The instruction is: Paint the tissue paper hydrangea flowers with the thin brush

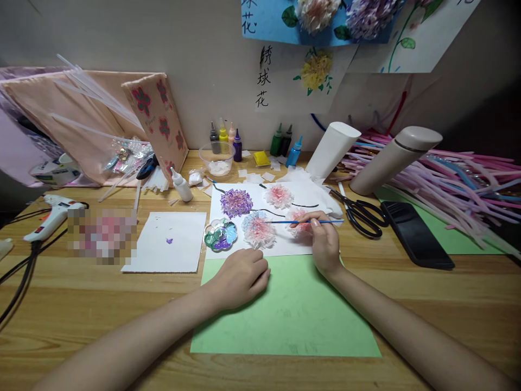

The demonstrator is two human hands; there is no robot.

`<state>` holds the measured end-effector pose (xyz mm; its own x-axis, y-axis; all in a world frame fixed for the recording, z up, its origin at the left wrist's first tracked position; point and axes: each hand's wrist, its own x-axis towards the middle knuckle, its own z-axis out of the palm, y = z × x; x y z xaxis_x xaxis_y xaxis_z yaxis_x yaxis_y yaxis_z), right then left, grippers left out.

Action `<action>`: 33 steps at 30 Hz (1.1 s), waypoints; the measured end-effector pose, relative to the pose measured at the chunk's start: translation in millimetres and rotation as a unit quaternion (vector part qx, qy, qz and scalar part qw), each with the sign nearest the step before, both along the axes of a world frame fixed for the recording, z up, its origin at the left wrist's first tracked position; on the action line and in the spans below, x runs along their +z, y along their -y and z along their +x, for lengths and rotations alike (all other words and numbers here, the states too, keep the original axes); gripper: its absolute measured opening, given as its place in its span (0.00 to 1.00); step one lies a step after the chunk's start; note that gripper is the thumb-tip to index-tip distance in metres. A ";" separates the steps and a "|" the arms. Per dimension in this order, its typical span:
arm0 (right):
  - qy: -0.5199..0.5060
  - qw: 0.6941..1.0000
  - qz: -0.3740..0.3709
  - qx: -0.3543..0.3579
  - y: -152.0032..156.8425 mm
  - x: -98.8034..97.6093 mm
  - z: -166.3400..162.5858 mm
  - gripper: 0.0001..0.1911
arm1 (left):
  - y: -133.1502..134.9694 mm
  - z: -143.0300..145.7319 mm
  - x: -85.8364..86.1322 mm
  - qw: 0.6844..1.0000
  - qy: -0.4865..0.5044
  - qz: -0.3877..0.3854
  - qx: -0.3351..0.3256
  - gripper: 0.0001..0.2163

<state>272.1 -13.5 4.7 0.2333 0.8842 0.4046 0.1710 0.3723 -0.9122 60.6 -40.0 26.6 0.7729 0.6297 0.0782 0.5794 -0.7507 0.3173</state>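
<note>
My right hand (323,239) pinches a thin blue paintbrush (303,221), held level with its tip at a pink-and-blue paper flower (257,229) on a white sheet (285,247). My left hand (242,277) rests curled, knuckles up, on the green paper (285,315) at the white sheet's near edge; nothing shows in it. A flower-shaped paint palette (220,234) lies just left of that flower. On the same sheet are a purple flower (236,202), a pink flower (279,195) and another pink one (297,225) partly behind my right hand.
Black scissors (362,214) and a dark phone (415,233) lie right of the sheet. Paint bottles (228,138), a clear bowl (217,158) and a glue bottle (181,184) stand behind it. A glue gun (52,214) and blank white paper (169,241) lie left; straws (448,179) pile far right.
</note>
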 end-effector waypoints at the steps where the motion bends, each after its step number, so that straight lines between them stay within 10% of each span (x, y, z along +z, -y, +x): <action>1: -0.007 1.000 -0.001 0.003 -0.2 -0.3 0.1 0.11 | -0.1 -0.1 0.2 1.000 0.000 -0.001 0.000 0.13; 27: 0.003 1.000 0.013 -0.009 1.5 -1.9 1.3 0.11 | 0.4 -0.6 -0.2 1.000 0.007 0.007 0.002 0.13; 33: 0.187 0.966 0.079 0.157 15.5 8.3 -9.7 0.13 | 0.2 -0.3 -2.7 1.000 0.008 0.010 0.001 0.12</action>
